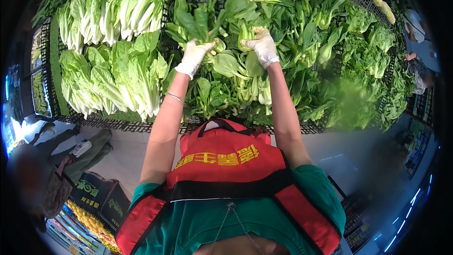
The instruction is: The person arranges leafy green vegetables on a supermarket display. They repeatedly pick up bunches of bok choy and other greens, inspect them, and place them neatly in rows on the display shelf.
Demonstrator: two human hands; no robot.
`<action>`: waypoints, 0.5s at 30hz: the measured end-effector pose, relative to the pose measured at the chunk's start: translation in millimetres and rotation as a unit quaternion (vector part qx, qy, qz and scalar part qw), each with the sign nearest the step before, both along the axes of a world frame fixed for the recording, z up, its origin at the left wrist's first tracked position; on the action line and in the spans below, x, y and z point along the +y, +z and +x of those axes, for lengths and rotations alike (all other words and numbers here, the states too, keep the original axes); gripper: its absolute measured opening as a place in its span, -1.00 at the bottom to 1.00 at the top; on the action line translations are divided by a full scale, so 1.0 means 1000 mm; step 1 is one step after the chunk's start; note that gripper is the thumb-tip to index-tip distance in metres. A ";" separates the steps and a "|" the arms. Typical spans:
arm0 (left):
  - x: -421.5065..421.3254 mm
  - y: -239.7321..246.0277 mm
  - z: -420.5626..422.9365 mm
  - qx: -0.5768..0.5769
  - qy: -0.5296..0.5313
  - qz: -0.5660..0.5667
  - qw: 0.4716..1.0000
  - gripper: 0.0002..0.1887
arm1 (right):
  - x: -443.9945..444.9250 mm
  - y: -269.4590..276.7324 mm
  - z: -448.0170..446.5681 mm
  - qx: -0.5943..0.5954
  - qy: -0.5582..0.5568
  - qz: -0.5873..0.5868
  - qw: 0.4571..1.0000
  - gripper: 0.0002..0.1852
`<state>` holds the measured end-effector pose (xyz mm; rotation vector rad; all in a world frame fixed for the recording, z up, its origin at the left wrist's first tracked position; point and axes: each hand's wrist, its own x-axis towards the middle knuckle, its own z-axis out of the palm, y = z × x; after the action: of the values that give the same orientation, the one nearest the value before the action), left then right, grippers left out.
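Observation:
My left hand [195, 56], in a pale thin glove, grips a leafy green [198, 24] by its base, its dark leaves pointing away from me. To its right my right hand [262, 45], gloved as well, holds a head of bok choy [245, 35] by the stem end. Loose bok choy [228, 64] lies between and below my two hands. More bok choy [210, 94] fills the nearer part of the display, close to the red apron [230, 148].
Romaine-like lettuce [131, 74] stands in rows at the left. Curly lettuce [364, 49] lies at the right. A black basket-weave edge [131, 126] borders the display in front of me. A person [56, 184] is at the lower left, others at the far right.

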<state>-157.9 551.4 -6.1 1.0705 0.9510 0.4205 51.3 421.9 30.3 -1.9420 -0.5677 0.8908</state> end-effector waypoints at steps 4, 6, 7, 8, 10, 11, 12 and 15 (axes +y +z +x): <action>0.002 0.030 -0.003 -0.017 0.012 -0.037 0.999 -0.68 | 0.013 -0.039 -0.024 0.021 0.018 0.094 0.995 -0.32; 0.000 0.033 -0.002 -0.031 0.020 -0.030 0.999 -0.72 | 0.007 -0.023 -0.024 -0.118 0.107 -0.122 0.980 -0.48; 0.001 0.031 -0.003 -0.030 0.019 -0.039 0.999 -0.72 | 0.010 -0.015 -0.025 -0.138 0.130 -0.163 0.968 -0.53; 0.003 0.027 -0.005 -0.030 0.018 -0.049 0.998 -0.73 | 0.009 -0.024 -0.022 -0.133 0.132 -0.124 0.974 -0.53; 0.003 0.035 -0.005 -0.029 0.031 -0.089 0.995 -0.76 | 0.007 -0.032 -0.014 -0.122 0.137 -0.046 0.982 -0.51; 0.003 0.029 -0.004 -0.035 0.038 -0.072 0.996 -0.77 | 0.001 -0.034 -0.008 -0.268 0.128 0.007 0.955 -0.68; 0.002 0.019 -0.006 -0.040 0.049 -0.054 0.997 -0.77 | 0.006 -0.030 -0.008 -0.252 0.038 0.081 0.964 -0.75; 0.000 0.014 -0.006 -0.037 0.066 -0.033 0.997 -0.77 | 0.024 0.027 -0.028 -0.298 0.013 0.179 0.937 -0.87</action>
<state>-164.1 551.3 7.8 0.9293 0.9661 0.5306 23.0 445.7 57.7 -1.8488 -1.0289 0.1651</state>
